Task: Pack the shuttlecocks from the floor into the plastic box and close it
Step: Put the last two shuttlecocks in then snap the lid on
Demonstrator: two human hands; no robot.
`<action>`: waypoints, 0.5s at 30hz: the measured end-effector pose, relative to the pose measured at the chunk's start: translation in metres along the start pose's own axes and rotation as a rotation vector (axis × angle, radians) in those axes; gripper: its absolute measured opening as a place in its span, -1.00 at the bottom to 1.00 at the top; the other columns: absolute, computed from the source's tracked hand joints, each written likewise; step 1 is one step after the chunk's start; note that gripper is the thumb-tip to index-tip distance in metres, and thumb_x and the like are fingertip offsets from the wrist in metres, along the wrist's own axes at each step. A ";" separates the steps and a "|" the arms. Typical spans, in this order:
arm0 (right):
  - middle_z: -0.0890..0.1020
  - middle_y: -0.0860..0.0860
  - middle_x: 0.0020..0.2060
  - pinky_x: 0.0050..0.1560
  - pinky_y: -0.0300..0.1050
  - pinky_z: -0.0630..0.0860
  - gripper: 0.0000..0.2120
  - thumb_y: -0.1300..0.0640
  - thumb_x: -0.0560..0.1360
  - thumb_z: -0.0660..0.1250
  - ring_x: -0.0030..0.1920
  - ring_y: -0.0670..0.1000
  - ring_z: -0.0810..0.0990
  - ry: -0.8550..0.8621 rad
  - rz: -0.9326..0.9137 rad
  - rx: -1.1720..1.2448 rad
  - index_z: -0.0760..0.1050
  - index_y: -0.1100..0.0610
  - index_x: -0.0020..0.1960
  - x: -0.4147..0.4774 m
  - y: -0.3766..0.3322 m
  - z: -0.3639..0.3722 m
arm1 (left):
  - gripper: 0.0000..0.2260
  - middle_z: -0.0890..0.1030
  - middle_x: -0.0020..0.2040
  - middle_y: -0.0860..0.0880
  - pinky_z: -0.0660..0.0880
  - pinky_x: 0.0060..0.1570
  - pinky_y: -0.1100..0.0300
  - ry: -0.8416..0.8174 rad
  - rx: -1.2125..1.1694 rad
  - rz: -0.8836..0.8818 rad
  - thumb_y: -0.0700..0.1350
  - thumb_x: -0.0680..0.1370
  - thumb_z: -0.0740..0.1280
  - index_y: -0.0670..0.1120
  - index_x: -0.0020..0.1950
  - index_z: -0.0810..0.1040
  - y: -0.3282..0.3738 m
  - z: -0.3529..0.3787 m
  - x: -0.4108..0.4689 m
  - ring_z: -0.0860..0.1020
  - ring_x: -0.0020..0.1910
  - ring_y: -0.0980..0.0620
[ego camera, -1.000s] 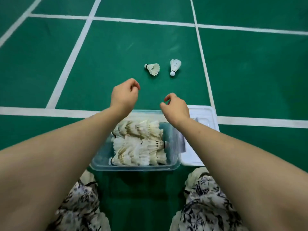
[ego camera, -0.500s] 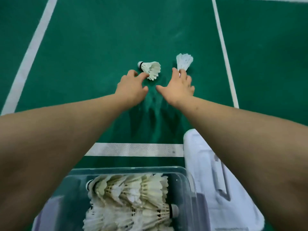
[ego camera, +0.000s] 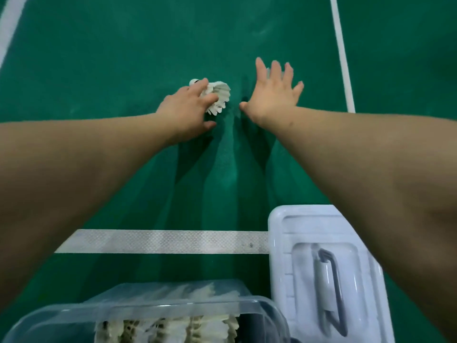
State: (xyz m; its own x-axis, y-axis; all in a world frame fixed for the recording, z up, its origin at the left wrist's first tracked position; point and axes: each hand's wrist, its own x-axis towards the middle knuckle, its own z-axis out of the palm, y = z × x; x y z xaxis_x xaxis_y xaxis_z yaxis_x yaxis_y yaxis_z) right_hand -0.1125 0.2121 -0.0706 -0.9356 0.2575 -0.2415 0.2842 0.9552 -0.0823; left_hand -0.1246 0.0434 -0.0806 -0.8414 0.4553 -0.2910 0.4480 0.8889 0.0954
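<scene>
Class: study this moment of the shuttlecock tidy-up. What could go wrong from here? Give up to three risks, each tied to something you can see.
1. The left hand grips the shuttlecock by its feather skirt; squeezing may bend the feathers.
2. The right hand is spread flat over the floor, hiding what is beneath; pressing may crush it.
3. The plastic box already looks well filled, so the lid might not seat.

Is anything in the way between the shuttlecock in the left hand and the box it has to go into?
Nothing visible. The left hand grips the shuttlecock, and only green floor with a white line lies between it and the open box. The lid lies on the floor to the box's right, not over it.
</scene>
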 end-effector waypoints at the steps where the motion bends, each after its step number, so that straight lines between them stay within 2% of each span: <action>1: 0.17 0.11 0.46 0.41 0.24 0.08 -0.23 -0.10 0.47 0.31 0.49 0.17 0.07 0.013 0.010 -0.004 -0.03 0.04 0.52 -0.002 0.001 0.001 | -0.58 0.15 0.47 -0.11 0.45 0.12 -0.13 0.009 0.007 0.011 -0.03 0.52 0.27 -0.09 0.33 0.28 0.002 0.000 -0.001 0.39 0.27 -0.23; 3: 0.35 0.14 0.33 0.34 0.16 0.18 -0.44 0.09 0.50 0.26 0.37 0.17 0.25 0.077 0.014 -0.036 0.15 0.12 0.44 -0.010 0.004 0.005 | -0.66 0.26 0.39 -0.14 0.48 -0.13 -0.10 0.069 0.046 0.020 -0.23 0.50 0.22 -0.19 0.27 0.29 0.008 -0.001 -0.004 0.50 0.07 -0.26; 5: 0.46 0.15 0.24 0.28 0.10 0.22 -0.60 0.26 0.49 0.16 0.30 0.17 0.34 0.103 -0.009 -0.074 0.29 0.15 0.32 -0.022 0.008 0.009 | -0.64 0.29 0.37 -0.15 0.41 -0.20 -0.04 0.126 0.102 0.020 -0.32 0.48 0.18 -0.21 0.27 0.29 0.011 -0.001 -0.009 0.51 0.05 -0.24; 7: 0.53 0.14 0.16 0.24 0.07 0.24 -0.62 0.32 0.46 0.12 0.25 0.18 0.39 0.111 -0.037 -0.088 0.33 0.14 0.27 -0.034 0.011 0.012 | -0.61 0.34 0.35 -0.14 0.37 -0.06 -0.04 0.181 0.166 0.046 -0.32 0.45 0.21 -0.19 0.27 0.30 0.011 0.000 -0.017 0.47 0.15 -0.18; 10: 0.57 0.11 0.11 0.23 0.07 0.23 -0.54 0.36 0.43 0.11 0.22 0.17 0.41 0.148 -0.056 -0.059 0.31 0.09 0.30 -0.049 0.013 0.009 | -0.61 0.41 0.31 -0.13 0.26 0.20 -0.13 0.242 0.210 0.077 -0.29 0.45 0.21 -0.18 0.27 0.32 0.015 0.000 -0.033 0.35 0.32 -0.10; 15: 0.56 0.07 0.11 0.23 0.06 0.23 -0.53 0.35 0.43 0.13 0.22 0.15 0.41 0.206 -0.101 -0.027 0.30 0.07 0.30 -0.089 -0.003 -0.006 | -0.52 0.33 0.41 -0.12 0.13 0.33 -0.17 0.240 0.244 0.062 -0.17 0.49 0.29 -0.19 0.38 0.25 0.025 -0.013 -0.071 0.16 0.48 -0.07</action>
State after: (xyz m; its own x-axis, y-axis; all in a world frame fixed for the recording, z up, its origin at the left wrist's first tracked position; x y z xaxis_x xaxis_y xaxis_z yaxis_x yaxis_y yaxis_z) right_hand -0.0317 0.1868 -0.0432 -0.9829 0.1818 -0.0303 0.1835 0.9806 -0.0694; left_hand -0.0577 0.0345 -0.0451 -0.8445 0.5324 -0.0572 0.5350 0.8343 -0.1329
